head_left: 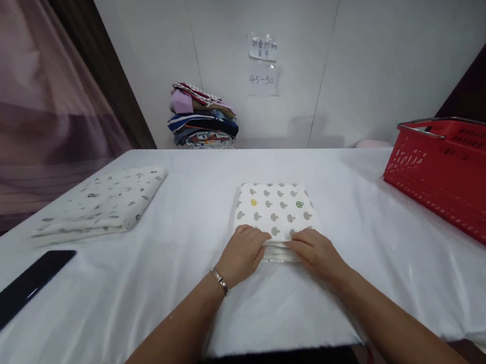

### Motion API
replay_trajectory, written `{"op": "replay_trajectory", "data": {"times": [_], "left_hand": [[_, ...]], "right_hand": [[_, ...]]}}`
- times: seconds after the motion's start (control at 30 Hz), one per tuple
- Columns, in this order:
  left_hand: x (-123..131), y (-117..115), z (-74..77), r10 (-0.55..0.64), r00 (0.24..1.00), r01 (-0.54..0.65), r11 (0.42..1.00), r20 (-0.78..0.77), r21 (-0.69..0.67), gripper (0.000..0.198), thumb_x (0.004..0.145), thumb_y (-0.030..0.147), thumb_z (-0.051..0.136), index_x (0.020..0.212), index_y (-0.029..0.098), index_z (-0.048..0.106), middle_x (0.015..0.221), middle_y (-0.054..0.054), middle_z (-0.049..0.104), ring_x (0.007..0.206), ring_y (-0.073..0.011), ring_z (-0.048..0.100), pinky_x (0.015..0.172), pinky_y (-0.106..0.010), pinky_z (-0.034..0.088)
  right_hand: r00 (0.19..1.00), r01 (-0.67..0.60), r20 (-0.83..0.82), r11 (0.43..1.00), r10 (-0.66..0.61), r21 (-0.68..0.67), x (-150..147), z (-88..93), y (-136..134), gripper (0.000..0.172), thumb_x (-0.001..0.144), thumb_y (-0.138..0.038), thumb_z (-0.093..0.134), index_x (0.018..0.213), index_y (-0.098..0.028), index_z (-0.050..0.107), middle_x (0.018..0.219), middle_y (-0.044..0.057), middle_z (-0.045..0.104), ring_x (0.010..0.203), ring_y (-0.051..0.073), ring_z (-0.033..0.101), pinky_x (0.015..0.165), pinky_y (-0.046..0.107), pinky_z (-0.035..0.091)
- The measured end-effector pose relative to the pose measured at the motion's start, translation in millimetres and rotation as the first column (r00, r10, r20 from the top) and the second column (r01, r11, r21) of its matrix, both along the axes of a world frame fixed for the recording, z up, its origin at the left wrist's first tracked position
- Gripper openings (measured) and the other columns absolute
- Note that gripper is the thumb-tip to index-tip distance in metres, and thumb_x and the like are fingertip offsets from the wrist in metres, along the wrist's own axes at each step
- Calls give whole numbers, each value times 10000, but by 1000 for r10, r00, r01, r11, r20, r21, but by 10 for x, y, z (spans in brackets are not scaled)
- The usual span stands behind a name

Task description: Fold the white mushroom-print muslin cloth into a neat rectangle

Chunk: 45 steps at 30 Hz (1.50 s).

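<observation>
At the near edge of the folded cloth (275,207), two hands at work: left hand (241,254) on the left part of that edge, right hand (317,253) on the right part, a short gap between. Fingers of each pressed together and curled over the top layer, seemingly pinching the stacked layers; thumbs hidden beneath, so depth of hold not to be told. Lies flat on the white table (150,295), mushroom print upward, square to the body.

To do this well, probably: grip all layers at once, not the top one alone, or risk sliding the stack apart. Hold both hands level for a straight edge. Press the fold down with flat fingers before letting go. Mind the bracelet (220,280) on the left wrist; could snag the table cover.

Left of the cloth, well apart, a second cloth (100,204), folded too, with a darker print; nearer than that, a flat black slab (20,292), perhaps a phone. Right of the cloth, a red basket (461,177). Beyond the cloth, against the wall, a pile of clothes (202,118), then a lower note (263,79) marked "45-50" and an upper note (262,48) with handwriting too small to read. No brand or label to be seen on cloth or basket.
</observation>
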State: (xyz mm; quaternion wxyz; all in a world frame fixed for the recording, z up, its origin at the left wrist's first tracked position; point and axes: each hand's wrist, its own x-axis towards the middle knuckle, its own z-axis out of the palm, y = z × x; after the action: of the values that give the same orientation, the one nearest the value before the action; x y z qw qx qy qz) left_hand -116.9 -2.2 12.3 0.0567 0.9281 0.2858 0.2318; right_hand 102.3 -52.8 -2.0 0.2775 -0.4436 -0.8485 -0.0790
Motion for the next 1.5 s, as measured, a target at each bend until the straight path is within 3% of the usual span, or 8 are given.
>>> {"op": "replay_trajectory", "data": {"times": [0.07,0.13,0.33,0.5,0.77,1.0,1.2,1.5], "left_hand": [[7,-1,-20,-5,1000,4,1000,1,6,303,809,74,371,1053,200,497,865,-32,568,810,-163,506,809,-348,359],[12,-2,-30,-12,1000,12,1000,-16,23,299,795,66,379,1023,202,515,869,-35,559,822,-166,501,793,-344,362],[4,-12,-16,-16,1000,16,999,-23,33,241,787,57,385,913,194,537,848,-24,537,810,-155,479,788,-328,356],[-15,-8,-12,-48,997,46,998,-59,-34,207,781,80,420,880,204,551,819,-12,529,799,-154,479,748,-311,355],[-36,-12,-2,-55,998,54,996,-20,-64,183,781,95,435,872,202,552,821,-11,536,808,-153,483,753,-309,357],[-38,0,-20,-50,998,47,993,-24,-109,120,780,201,538,899,203,552,855,-12,540,837,-167,491,765,-323,363],[-24,17,-38,-40,999,36,994,-31,-101,62,840,206,488,864,193,544,849,-14,542,834,-158,488,749,-312,365],[-30,9,-43,-44,999,42,996,-23,-84,97,816,209,529,912,205,538,880,-11,534,849,-163,479,752,-318,368]], "right_hand": [[1000,1,-3,1000,-1,9,3,-15,7,294,863,-127,404,1076,-217,585,841,55,625,760,178,541,660,314,430],[1000,0,-15,999,1,42,7,-25,12,305,862,-122,407,1117,-190,559,833,65,630,759,184,541,657,322,434],[998,-35,-39,995,39,96,2,-40,-5,242,845,-88,426,982,-171,607,869,78,627,789,179,526,668,313,430],[998,-47,43,999,46,25,-4,-74,-2,240,848,-92,408,921,-185,616,840,69,616,773,180,519,662,313,422],[997,-65,39,997,66,-32,-21,-30,-28,215,850,-103,411,947,-167,592,875,78,601,799,183,508,682,315,406],[997,-51,47,990,57,-129,-36,3,-33,160,862,-237,473,964,-171,578,876,68,582,789,181,496,688,318,389],[998,-23,59,996,28,-83,-53,-29,-14,160,881,-202,443,938,-175,590,845,60,580,784,167,505,676,297,386],[999,-7,35,999,6,37,-32,-108,5,197,867,-127,413,897,-165,604,817,67,588,774,172,496,677,300,373]]}}
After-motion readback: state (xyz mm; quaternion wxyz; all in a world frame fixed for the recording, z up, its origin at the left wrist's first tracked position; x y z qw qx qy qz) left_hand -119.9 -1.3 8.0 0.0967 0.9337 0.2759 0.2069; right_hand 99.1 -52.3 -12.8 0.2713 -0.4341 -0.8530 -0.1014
